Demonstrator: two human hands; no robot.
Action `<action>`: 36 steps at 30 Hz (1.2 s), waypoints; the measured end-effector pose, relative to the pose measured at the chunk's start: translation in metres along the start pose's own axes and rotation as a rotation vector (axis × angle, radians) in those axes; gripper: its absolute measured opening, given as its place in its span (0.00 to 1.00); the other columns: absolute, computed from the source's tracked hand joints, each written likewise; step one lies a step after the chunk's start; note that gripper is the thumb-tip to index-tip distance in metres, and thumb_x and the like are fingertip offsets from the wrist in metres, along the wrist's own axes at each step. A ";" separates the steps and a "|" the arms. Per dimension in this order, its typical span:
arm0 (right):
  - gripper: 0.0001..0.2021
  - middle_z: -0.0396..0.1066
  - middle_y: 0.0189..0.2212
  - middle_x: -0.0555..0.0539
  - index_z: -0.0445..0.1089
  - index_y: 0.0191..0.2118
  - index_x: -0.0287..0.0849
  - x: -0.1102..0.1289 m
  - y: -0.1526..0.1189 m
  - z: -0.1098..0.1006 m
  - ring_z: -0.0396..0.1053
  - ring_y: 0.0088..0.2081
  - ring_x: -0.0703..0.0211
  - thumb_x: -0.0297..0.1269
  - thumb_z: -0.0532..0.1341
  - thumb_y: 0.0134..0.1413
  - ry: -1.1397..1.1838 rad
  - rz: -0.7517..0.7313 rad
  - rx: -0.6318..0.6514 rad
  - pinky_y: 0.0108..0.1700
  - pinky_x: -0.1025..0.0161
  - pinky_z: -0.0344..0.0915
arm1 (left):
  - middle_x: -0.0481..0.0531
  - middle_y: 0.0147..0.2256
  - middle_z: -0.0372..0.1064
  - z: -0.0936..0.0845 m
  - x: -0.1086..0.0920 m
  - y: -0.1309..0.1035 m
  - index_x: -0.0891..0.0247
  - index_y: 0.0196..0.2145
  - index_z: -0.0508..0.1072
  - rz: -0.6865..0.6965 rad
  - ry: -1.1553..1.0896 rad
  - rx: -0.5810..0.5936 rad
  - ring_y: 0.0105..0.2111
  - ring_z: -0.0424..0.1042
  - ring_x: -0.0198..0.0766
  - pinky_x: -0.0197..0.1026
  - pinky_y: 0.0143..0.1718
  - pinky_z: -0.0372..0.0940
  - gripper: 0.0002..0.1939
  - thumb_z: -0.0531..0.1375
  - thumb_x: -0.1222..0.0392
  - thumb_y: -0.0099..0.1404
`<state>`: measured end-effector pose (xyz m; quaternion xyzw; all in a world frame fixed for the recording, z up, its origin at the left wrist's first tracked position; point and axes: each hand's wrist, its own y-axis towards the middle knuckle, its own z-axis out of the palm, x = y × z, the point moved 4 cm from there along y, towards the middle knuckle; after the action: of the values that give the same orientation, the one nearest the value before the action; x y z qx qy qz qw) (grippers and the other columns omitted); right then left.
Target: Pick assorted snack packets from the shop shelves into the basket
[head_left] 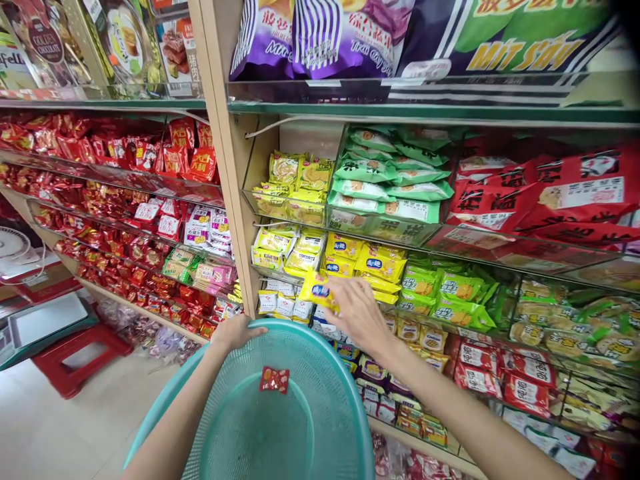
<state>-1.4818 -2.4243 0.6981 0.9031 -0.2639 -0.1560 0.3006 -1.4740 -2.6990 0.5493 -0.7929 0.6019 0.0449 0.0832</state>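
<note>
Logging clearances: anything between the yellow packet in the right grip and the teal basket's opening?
Nothing visible. The yellow packet, in the right grip, shows near the far rim of the teal basket; the left grip holds the rim farther left. A red packet lies inside, below the opening. Height over the rim is unclear.

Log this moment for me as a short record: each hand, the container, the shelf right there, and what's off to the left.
Left hand: at the rim of the turquoise basket, thumb over the edge
Right hand: holding a yellow packet beyond the rim, in front of the shelves
Basket contents: one red packet visible
Nearest shelf stock: yellow packs, with green packs to their right
Left side: red stool on the floor, white fan at the picture's edge
</note>
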 end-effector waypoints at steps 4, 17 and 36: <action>0.20 0.66 0.43 0.46 0.56 0.49 0.43 0.053 -0.030 0.060 0.61 0.44 0.57 0.35 0.58 0.49 0.335 -0.016 0.240 0.47 0.59 0.54 | 0.61 0.37 0.72 -0.002 -0.008 0.000 0.60 0.35 0.73 0.026 0.011 -0.010 0.39 0.70 0.50 0.43 0.36 0.61 0.34 0.46 0.29 0.50; 0.20 0.69 0.39 0.46 0.60 0.46 0.41 0.123 -0.058 0.181 0.64 0.41 0.55 0.39 0.61 0.45 0.441 -0.407 0.555 0.45 0.60 0.56 | 0.61 0.35 0.72 0.008 -0.034 0.002 0.60 0.37 0.72 0.101 -0.032 -0.011 0.38 0.71 0.48 0.42 0.36 0.61 0.35 0.46 0.28 0.49; 0.35 0.63 0.46 0.43 0.52 0.54 0.43 0.092 -0.077 0.193 0.61 0.46 0.49 0.51 0.62 0.41 0.497 -0.044 0.604 0.47 0.55 0.57 | 0.57 0.35 0.72 0.018 -0.027 -0.002 0.58 0.34 0.72 0.099 -0.009 0.019 0.38 0.71 0.49 0.42 0.34 0.62 0.35 0.45 0.26 0.48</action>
<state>-1.4619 -2.5130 0.4900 0.9666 -0.1979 0.1458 0.0724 -1.4791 -2.6701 0.5363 -0.7611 0.6404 0.0470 0.0912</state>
